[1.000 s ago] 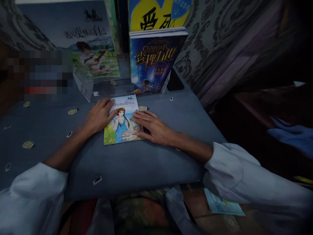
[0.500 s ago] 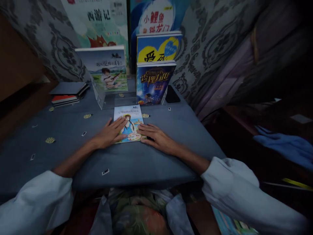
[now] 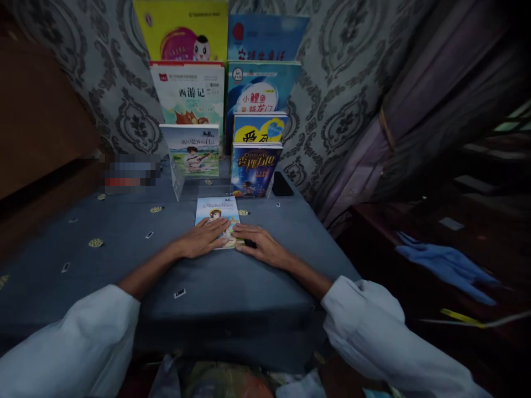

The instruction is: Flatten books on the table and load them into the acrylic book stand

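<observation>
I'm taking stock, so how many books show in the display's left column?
3: yellow book at the top, pale book in the middle, guitar book at the bottom; others may be hidden behind.

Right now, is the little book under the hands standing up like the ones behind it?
No, the little book lies flat on the tablecloth.

The left grip (image 3: 203, 236) partly hides the flat book (image 3: 223, 211), and the left sleeve (image 3: 89, 337) runs off-frame.
</observation>
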`<state>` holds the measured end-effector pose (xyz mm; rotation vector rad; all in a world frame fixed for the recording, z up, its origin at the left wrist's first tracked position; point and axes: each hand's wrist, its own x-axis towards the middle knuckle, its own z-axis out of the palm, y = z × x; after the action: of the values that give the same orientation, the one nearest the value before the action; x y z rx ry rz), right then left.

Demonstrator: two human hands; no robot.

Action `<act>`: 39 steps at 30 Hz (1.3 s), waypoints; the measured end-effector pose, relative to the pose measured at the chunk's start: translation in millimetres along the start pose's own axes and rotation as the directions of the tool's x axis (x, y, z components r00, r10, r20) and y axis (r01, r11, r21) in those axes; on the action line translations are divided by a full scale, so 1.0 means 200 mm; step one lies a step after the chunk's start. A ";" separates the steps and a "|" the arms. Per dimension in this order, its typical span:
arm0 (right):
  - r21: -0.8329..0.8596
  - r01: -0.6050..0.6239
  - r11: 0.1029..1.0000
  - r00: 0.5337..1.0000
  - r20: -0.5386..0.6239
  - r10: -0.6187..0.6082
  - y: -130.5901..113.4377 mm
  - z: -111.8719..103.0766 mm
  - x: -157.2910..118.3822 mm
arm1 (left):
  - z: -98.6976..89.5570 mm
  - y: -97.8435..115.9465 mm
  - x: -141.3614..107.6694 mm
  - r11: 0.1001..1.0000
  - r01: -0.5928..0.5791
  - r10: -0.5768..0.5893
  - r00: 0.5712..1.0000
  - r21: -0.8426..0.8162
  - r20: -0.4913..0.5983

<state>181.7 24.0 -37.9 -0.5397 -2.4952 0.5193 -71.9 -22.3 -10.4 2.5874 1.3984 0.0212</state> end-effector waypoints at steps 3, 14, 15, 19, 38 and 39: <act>0.021 0.005 1.000 1.000 -0.012 -0.005 0.00 0.00 0.00 | -0.01 -0.07 0.18 0.998 0.033 -0.033 0.999 0.049 -0.019; 0.045 -0.017 0.999 1.000 0.014 0.016 0.01 0.00 -0.01 | -0.02 -0.23 0.54 0.993 0.052 -0.037 0.990 0.108 -0.140; 0.050 -0.018 0.999 1.000 0.017 0.017 0.01 0.00 -0.01 | -0.02 -0.23 0.53 0.993 0.053 -0.037 0.989 0.106 -0.146; 0.098 -0.036 0.995 0.999 0.023 0.034 0.02 0.00 -0.01 | 0.01 -0.20 0.51 0.994 0.067 -0.055 0.988 0.081 -0.145; 0.419 -0.138 0.898 0.949 -0.203 0.241 0.07 -0.03 0.03 | 0.15 0.18 0.00 0.995 -0.098 0.104 0.968 0.036 -0.227; 0.417 -0.135 0.899 0.950 -0.202 0.237 0.07 -0.03 0.03 | 0.16 0.19 -0.02 0.996 -0.087 0.089 0.960 0.017 -0.265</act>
<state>183.7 40.6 -38.2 -0.6396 -2.0334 0.9490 -38.9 -50.3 -34.4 2.7290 1.3629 0.3917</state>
